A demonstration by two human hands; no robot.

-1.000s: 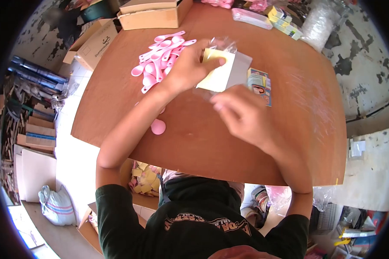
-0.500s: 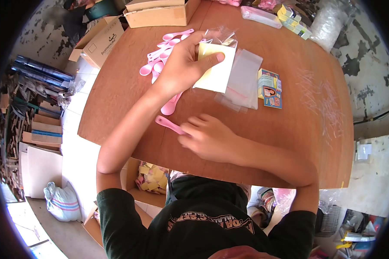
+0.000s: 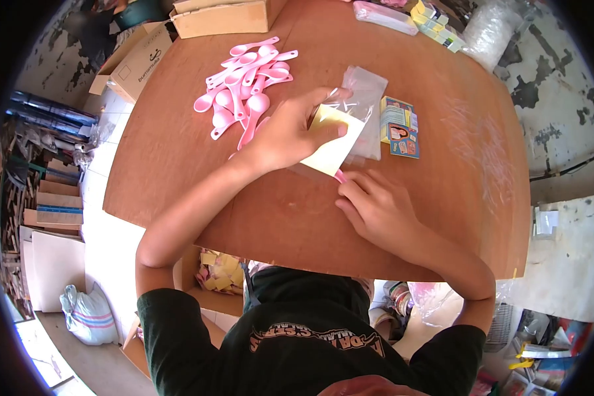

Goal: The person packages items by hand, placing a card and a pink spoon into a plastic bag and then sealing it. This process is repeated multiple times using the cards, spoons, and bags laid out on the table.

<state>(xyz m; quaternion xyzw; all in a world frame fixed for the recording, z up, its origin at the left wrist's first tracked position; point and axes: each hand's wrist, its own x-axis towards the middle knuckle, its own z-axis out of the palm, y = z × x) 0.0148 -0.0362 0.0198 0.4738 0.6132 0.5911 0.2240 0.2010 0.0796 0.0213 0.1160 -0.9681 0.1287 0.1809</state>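
My left hand point(image 3: 287, 135) is closed on a pale yellow card point(image 3: 335, 148) with clear plastic around its edges, the thumb flat across its face. At the card's lower corner, my right hand point(image 3: 376, 204) pinches a pink measuring spoon point(image 3: 340, 176). Only a short pink piece of it shows between the fingers and the card; the remainder is hidden. Beyond my left wrist lies a pile of pink spoons point(image 3: 245, 78). Clear plastic bags point(image 3: 369, 92) lie flat behind the card, and a small stack of printed cards point(image 3: 400, 135) sits to their right.
Thin clear plastic strips point(image 3: 488, 152) are scattered over the right side of the brown table point(image 3: 277, 224). Cardboard boxes point(image 3: 224, 18) stand at the far left, and a bubble-wrap roll point(image 3: 490, 34) at the far right. An open carton point(image 3: 221, 300) with yellow pieces sits below the front edge.
My right hand has brought the spoon up and right to the card's lower corner. My left hand has lowered and tilted the card, leaving more of the spoon pile in view.
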